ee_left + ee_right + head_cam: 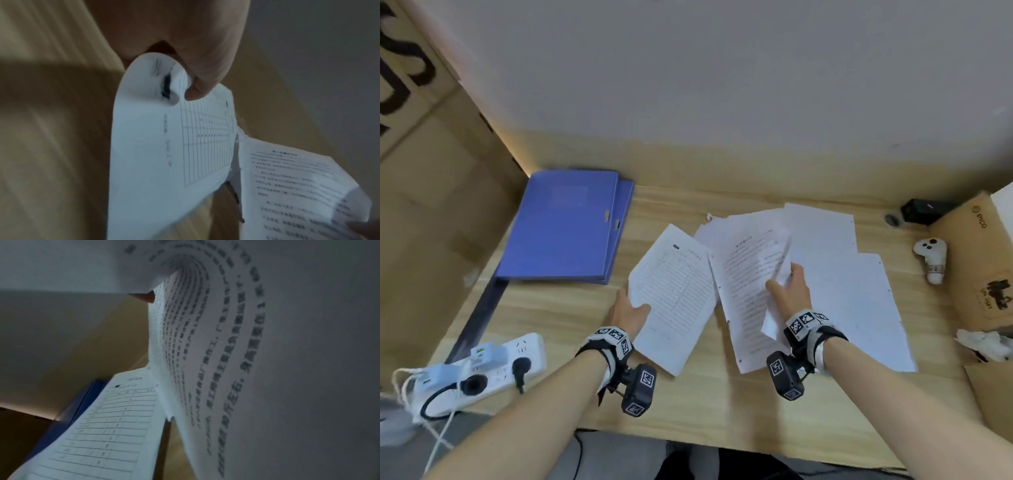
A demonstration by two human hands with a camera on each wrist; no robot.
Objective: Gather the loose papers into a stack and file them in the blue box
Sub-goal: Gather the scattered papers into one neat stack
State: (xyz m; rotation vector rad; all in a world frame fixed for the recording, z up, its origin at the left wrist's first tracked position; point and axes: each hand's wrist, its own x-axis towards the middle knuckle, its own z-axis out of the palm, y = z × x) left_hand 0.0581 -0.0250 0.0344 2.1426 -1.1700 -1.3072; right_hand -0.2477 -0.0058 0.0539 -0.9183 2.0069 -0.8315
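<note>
My left hand (631,310) pinches the near left edge of a ruled form sheet (674,294), thumb on top; the left wrist view shows that form sheet (156,146) curling under the thumb. My right hand (789,287) grips the right edge of a text sheet (748,284) lifted and curled off the desk; the same text sheet (267,353) fills the right wrist view. More loose papers (852,294) lie spread beneath and to the right. Two flat blue boxes (565,226) lie closed and stacked at the back left, and the blue boxes (68,418) also show behind the form.
A white power strip (479,370) with plugs and cables sits at the near left desk edge. Cardboard boxes (424,205) wall the left side, another cardboard box (983,260) the right. A white controller (931,257) and a black device (924,209) lie at the far right.
</note>
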